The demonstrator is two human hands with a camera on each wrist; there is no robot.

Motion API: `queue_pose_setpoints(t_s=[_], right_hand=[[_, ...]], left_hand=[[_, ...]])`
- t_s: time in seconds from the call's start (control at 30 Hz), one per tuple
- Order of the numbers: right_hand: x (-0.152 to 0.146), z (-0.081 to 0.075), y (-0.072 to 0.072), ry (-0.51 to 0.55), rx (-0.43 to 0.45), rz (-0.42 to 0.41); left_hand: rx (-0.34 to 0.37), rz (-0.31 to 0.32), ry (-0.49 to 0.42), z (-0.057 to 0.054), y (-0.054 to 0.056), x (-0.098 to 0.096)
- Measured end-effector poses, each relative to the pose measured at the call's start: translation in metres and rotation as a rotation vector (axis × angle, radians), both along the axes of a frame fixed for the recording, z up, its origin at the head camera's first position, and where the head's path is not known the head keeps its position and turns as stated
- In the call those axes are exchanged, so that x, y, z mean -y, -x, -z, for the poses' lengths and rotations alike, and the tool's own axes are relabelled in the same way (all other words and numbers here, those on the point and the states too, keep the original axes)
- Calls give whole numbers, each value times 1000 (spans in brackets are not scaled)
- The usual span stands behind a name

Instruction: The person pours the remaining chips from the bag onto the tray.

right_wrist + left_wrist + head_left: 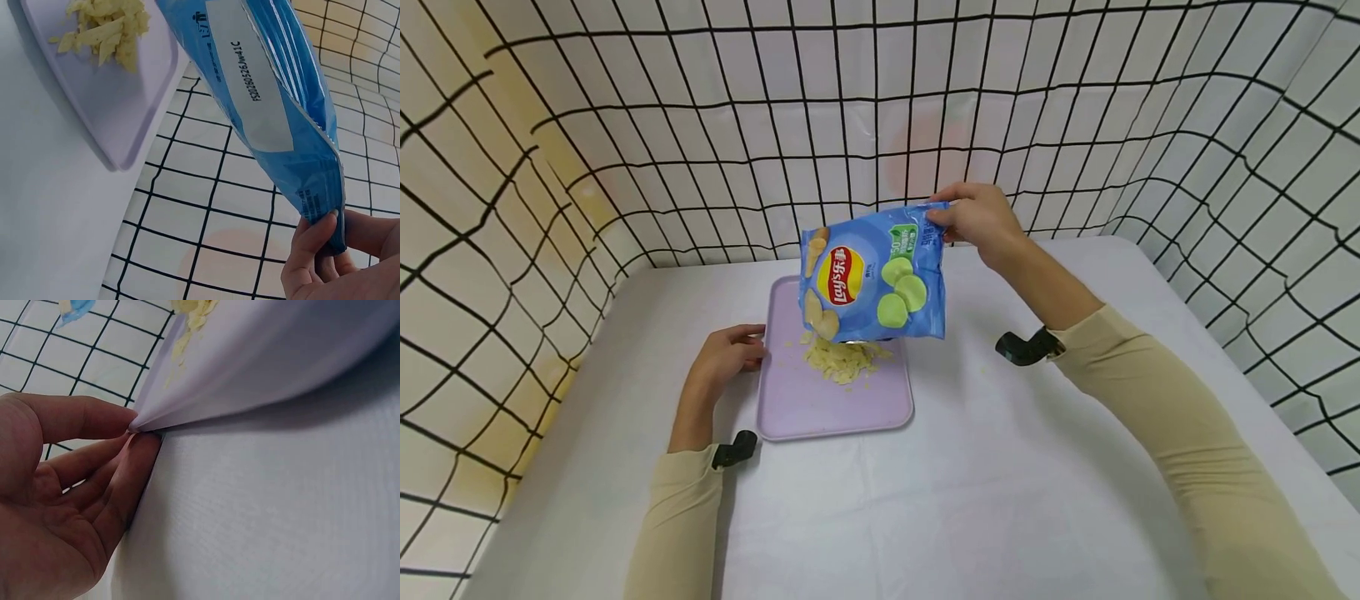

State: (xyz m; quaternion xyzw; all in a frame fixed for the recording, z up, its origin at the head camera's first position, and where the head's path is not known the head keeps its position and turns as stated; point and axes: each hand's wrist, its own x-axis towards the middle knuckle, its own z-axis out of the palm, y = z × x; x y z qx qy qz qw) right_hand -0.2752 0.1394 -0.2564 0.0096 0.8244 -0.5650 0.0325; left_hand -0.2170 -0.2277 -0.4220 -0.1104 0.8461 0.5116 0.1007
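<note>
My right hand (981, 218) pinches the top right corner of a blue bag of potato chips (868, 275), which hangs tilted over a light purple tray (820, 417). In the right wrist view, thumb and fingers (315, 240) squeeze the bag's end, and a white label strip runs along its back. Pale yellow chip pieces (842, 362) lie heaped on the tray just below the bag's lower edge. At the tray's left side is my left hand (726, 358). The left wrist view has its thumb and fingertips (119, 422) pinching the tray's rim.
The tray stands on a table with a white cloth (1000, 500). Black wire grid panels (880, 125) enclose the back and both sides. A few small crumbs are scattered around the heap. Each sleeve cuff carries a dark wrist mount (1026, 347).
</note>
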Motion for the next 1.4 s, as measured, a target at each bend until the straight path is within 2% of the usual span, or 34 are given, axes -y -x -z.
queue_pose_setpoints(t_s=[0.23, 0.43, 0.57, 0.73, 1.1, 1.27, 1.4], right_hand=[[-20, 5, -2, -74, 33, -82], [-50, 13, -5, -79, 93, -111], [-71, 23, -8, -96, 124, -114], [-94, 38, -10, -110, 150, -76], [-130, 70, -16, -83, 170, -68], [-139, 80, -19, -15, 230, -77], [-146, 91, -22, 40, 312, -102]], left_hand=[[-20, 15, -18, 1, -2, 1], [-43, 39, -49, 3, 0, 3], [-33, 35, -40, 2, -1, 2], [-22, 33, -26, 2, -1, 2], [-29, 38, -1, 3, -2, 5], [-25, 27, 11, 2, -1, 5], [-23, 29, 1, 2, 1, 4]])
